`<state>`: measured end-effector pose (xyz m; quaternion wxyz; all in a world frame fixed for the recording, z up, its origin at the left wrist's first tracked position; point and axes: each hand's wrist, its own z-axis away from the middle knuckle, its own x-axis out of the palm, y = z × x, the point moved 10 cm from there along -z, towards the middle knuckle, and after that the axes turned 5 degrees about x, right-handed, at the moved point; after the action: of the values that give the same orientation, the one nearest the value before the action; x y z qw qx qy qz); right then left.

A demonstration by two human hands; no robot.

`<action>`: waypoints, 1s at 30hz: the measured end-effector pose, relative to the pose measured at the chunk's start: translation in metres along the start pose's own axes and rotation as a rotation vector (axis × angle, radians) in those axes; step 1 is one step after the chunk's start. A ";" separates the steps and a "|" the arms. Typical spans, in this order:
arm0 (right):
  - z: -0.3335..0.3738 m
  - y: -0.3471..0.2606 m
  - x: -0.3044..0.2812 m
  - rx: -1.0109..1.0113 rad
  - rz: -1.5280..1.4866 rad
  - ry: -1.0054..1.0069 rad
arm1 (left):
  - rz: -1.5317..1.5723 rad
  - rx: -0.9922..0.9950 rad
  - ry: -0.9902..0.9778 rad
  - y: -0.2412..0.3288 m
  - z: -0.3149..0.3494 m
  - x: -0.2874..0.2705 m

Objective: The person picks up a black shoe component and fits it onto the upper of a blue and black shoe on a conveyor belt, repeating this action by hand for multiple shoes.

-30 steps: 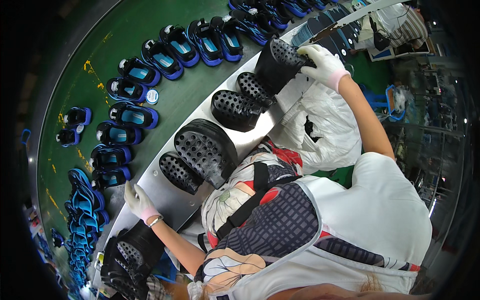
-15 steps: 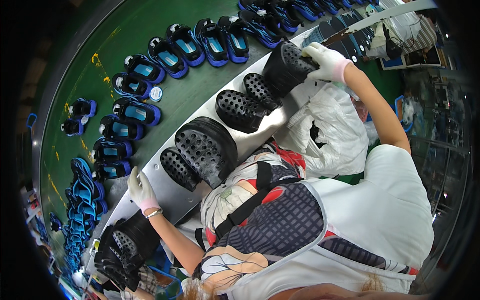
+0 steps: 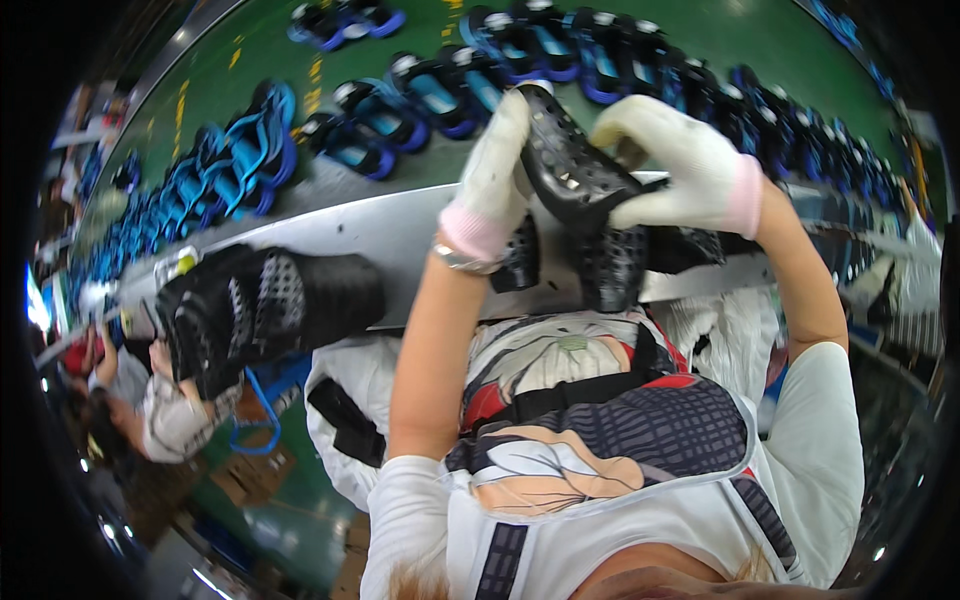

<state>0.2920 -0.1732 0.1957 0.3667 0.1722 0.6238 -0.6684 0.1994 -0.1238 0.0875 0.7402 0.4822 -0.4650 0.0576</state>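
Observation:
A black clog (image 3: 572,170) with round holes is held up, tilted, above the metal ledge in front of me. My left hand (image 3: 497,170), in a white glove with a pink cuff, grips its left side. On the other side my right hand (image 3: 685,165), gloved alike, closes its thumb and fingers around the clog's right end. Below and behind it, more black clogs rest on the ledge: one standing clog (image 3: 612,268), one partly hidden clog (image 3: 518,258) under my left wrist, and dark clogs (image 3: 690,248) beneath my right hand.
The narrow metal ledge (image 3: 415,215) runs across in front of me. Nested black clogs (image 3: 285,290) lie at its left end. Beyond, a green surface (image 3: 390,30) carries rows of black-and-blue shoes (image 3: 430,95). Another person (image 3: 175,415) is at far left, near a cardboard box (image 3: 252,475).
The view has swung to the left. My right hand has left the clog stack at the far right. My left hand, open before, now grips a raised clog together with the right.

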 end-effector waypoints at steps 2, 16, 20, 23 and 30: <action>-0.046 -0.009 0.038 0.055 0.030 -0.084 | 0.271 -0.030 0.217 0.017 0.011 -0.030; -0.194 -0.020 0.194 0.292 0.165 -0.294 | -0.276 0.383 0.939 0.088 0.049 -0.263; -0.237 -0.017 0.206 0.211 0.495 -0.350 | -0.815 0.366 1.108 0.097 0.079 -0.275; -0.268 -0.021 0.208 0.222 0.640 -0.455 | -1.164 0.436 1.048 0.104 0.088 -0.251; -0.315 -0.050 0.254 0.153 0.821 -0.462 | -1.342 0.503 0.924 0.096 0.071 -0.250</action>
<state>0.0140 0.0569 0.0051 0.7159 0.2774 0.3555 -0.5331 -0.0372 -0.0366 -0.0278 0.6039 0.7337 0.2946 -0.1009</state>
